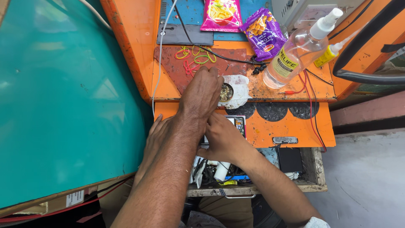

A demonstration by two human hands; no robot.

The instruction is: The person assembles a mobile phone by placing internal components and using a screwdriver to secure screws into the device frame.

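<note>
Left hand (pixel 202 95): fingers curled at small round metal tin (pixel 226 92), grip indeterminate | right hand (pixel 223 141): holding opened phone (pixel 239 124) | orange worktop (pixel 291 126).

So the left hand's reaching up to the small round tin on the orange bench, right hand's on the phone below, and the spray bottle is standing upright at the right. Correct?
Not quite: the head view shows the spray bottle lying tilted on its side. The left hand does reach the round tin; the right hand is on the phone.

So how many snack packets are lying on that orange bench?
2. A pink snack packet lies at the back of the orange bench, and a purple snack packet sits just right of it, beside the clear spray bottle. Others could be out of frame.
</note>
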